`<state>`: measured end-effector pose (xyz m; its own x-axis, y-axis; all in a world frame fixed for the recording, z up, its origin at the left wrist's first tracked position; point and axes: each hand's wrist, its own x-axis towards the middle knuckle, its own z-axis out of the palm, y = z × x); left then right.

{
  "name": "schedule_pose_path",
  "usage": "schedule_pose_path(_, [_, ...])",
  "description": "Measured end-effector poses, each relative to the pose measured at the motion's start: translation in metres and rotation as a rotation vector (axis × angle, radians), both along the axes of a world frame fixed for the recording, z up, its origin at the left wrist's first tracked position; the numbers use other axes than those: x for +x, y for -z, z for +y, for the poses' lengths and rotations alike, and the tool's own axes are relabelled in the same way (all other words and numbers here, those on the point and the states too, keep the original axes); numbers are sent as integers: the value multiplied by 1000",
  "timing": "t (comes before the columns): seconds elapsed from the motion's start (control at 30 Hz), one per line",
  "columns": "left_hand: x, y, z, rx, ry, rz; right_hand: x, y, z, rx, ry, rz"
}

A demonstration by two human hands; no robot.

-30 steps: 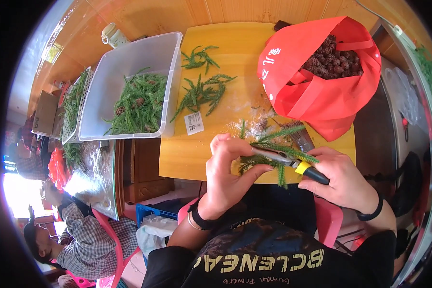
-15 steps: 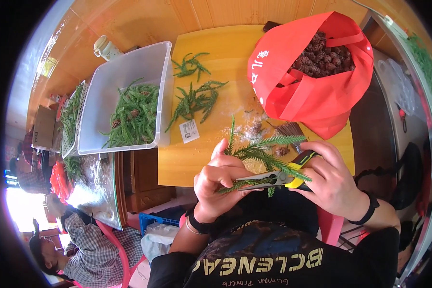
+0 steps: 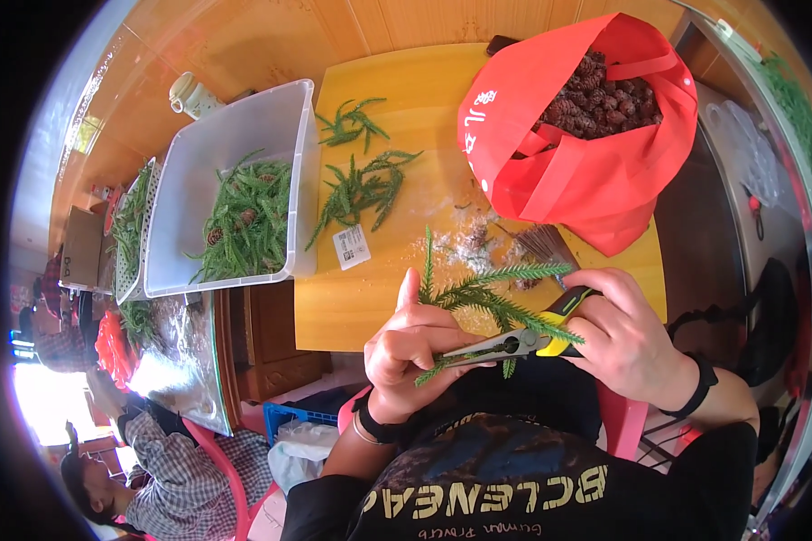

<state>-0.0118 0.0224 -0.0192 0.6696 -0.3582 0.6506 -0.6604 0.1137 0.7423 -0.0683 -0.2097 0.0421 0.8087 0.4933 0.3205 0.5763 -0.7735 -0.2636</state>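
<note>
My left hand (image 3: 415,347) is closed around the lower part of a green artificial pine sprig (image 3: 496,293), whose needled twigs fan out above the fingers. In my right hand (image 3: 627,338) is a pair of long-nose pliers (image 3: 523,343) with yellow and black handles. Its jaws point left and lie across the sprig's stem beside my left fingers; they look slightly parted. Whatever lies right at the jaw tips is partly hidden by the left fingers and needles. Behind my hands, white flecks and thin brown wire-like stems (image 3: 541,243) lie on the yellow table (image 3: 397,298).
A red bag (image 3: 595,180) full of pine cones (image 3: 604,99) stands at the back right. Two loose sprigs (image 3: 361,189) and a white label (image 3: 352,247) lie left of centre. A clear bin (image 3: 230,287) holds more greenery and cones. At the lower left sits another person (image 3: 185,473) in checks.
The pliers and both hands have shifted very slightly, and the jaws appear a bit further apart. The view has moved a little; the sprig remains in my left hand.
</note>
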Motion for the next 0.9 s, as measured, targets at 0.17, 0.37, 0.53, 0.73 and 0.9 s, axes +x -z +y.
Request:
schedule_pose_path(0.17, [-2,4,-2,-35,-17,42,2,3,-3,-23,-17,-20])
schedule_pose_path(0.37, [-2,13,-7,-91,-73,132,12,16,-4,54,-69,-22])
schedule_pose_path(0.53, [0,22,-7,-160,-165,355,22,35,-1,90,-52,75])
schedule_pose_path(0.73, [2,24,2,-107,-184,329,29,43,6,144,-76,81])
schedule_pose_path(0.9, [1,9,9,-11,-159,168,29,31,12,259,-106,159])
